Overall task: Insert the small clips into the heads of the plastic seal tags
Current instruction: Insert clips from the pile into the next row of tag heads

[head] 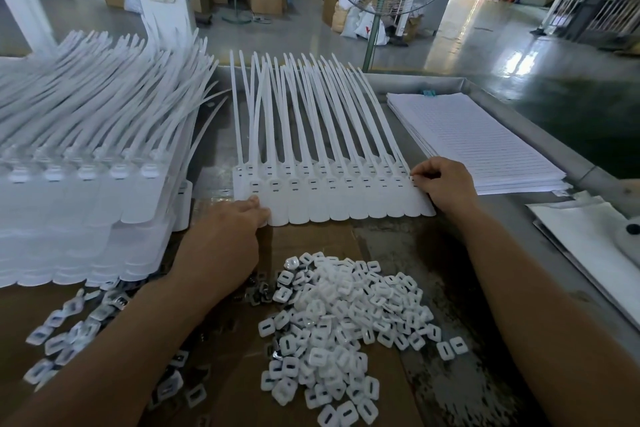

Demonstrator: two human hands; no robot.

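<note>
You are at the setting-up step: the row of seal tags (332, 198) lies flat with its straps fanned away from you, and you are squaring it before any filling starts. Your left hand (239, 222) is at the row's near left corner, fingers straight and released, pressing on the edge of the first tag. Your right hand (445, 184) is at the row's right end, fingers curled, thumb and forefinger pinching at the head of the rightmost tag (420, 199). Whether a clip sits between those fingertips is too small to tell.

The pile of clips (346, 315) lies nearer to you than the row, loose on the cardboard (311, 239). The heads along the row show dark slots and look unfilled, so I judge the work barely begun.

Next, keep the left hand pressing so the row cannot slide. Seat one clip squarely over a head and push it straight in.
</note>
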